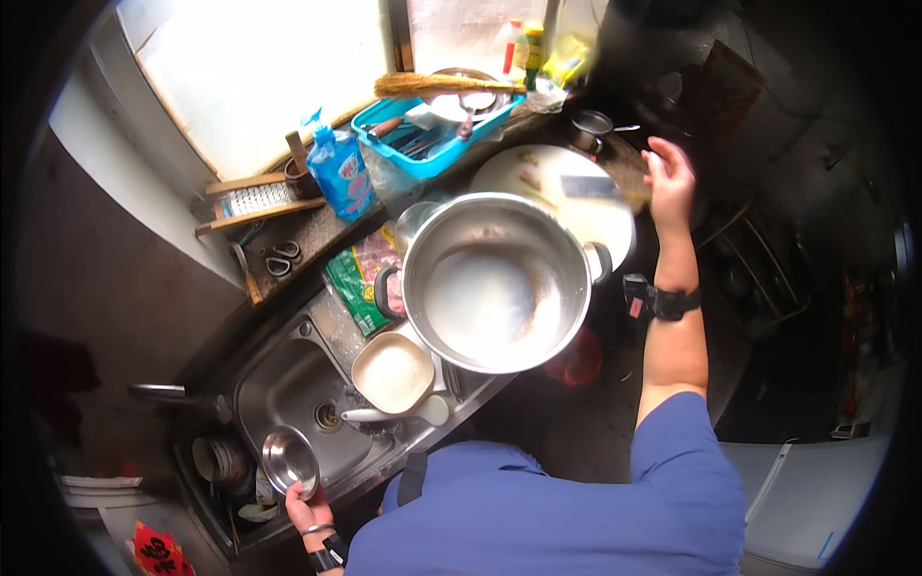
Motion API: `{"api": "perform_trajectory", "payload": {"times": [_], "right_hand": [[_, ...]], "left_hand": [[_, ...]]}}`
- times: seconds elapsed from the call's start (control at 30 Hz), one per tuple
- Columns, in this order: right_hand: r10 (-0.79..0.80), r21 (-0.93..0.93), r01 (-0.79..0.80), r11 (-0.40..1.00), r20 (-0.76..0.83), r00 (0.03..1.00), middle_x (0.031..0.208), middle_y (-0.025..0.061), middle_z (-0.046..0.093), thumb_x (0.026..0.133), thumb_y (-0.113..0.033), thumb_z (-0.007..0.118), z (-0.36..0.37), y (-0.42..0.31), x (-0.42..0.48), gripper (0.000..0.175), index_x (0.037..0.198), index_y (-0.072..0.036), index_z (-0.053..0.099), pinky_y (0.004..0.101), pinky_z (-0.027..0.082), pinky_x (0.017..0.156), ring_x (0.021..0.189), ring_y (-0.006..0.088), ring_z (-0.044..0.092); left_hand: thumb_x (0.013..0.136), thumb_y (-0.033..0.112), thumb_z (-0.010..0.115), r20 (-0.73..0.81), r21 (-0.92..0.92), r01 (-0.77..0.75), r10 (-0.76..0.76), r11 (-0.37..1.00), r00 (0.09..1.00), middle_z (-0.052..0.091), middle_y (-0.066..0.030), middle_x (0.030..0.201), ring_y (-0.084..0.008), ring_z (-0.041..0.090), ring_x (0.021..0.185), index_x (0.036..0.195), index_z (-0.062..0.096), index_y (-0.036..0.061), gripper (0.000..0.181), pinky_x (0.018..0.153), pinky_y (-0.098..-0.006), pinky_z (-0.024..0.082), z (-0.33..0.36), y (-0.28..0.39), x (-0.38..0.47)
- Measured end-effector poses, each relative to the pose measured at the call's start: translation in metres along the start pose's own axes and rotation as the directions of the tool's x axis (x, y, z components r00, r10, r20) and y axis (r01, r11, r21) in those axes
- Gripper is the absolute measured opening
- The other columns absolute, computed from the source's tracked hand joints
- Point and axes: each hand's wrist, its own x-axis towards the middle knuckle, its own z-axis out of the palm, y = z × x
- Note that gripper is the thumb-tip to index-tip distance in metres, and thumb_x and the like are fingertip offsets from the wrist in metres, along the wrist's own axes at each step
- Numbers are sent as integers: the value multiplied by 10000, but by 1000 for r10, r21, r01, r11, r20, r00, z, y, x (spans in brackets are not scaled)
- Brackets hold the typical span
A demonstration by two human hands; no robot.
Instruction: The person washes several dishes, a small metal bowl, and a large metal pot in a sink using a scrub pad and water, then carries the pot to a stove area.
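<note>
My left hand (308, 505) grips the rim of a small stainless steel bowl (290, 461) over the near edge of the steel sink (288, 374). Out to the right, my right hand (670, 169) is raised with bent fingers, some of them apart, and nothing visible in it. It is beside a round white cutting board (612, 223), which carries a cleaver blade (589, 187) and small food pieces. A large steel pot (497, 281) with dark handles stands in the middle, partly hiding the board. Left of the pot lie a green food package (360, 288) and a cream square bowl (393, 372).
A blue pump bottle (342, 173), a wood-framed grater (259, 199) and scissors (281, 259) sit by the window. A blue basket (432, 167) holds utensils. A metal cup (592, 129) stands behind the board. The faucet (162, 392) reaches over the sink's left side.
</note>
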Motion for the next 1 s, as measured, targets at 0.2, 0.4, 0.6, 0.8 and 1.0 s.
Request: {"api": "perform_trajectory", "payload": {"times": [0.2,0.4,0.6,0.8,1.0], "right_hand": [[316,7,-316,949,-41,948,923,85,601,858,-67,499,-41,42,-100,176,1021,-7,529,180,444,522,721,121,595],[656,-126,-644,755,116,746,801,63,586,849,-38,501,-68,104,-240,141,982,-3,532,172,421,508,631,87,544],[696,-345,-651,677,588,412,774,60,583,820,-32,522,0,34,-350,137,954,-8,526,219,428,492,594,99,550],[614,-381,-683,623,779,126,789,46,577,835,-142,543,40,19,-387,204,990,-13,512,220,426,511,602,88,547],[177,-293,153,944,838,516,912,98,552,764,-117,607,90,-30,-395,252,991,-49,523,328,454,586,691,245,566]], "left_hand": [[809,115,504,152,78,39,-51,996,987,597,-82,934,-200,587,833,1010,520,10,227,745,-322,483,43,-6,4],[799,100,523,224,289,-68,2,955,975,605,-107,868,-182,601,701,916,563,-23,174,609,-275,485,105,-38,15],[701,230,554,510,845,-535,314,-6,801,558,-175,988,-286,550,908,991,567,59,337,798,-384,440,153,-83,48],[739,215,495,405,883,-377,45,-280,913,572,-181,996,-333,501,992,881,623,46,255,830,-441,392,178,-100,65],[735,205,544,516,761,-571,246,308,820,617,-140,727,-247,597,661,793,603,-7,228,587,-353,447,135,-102,118]]}}
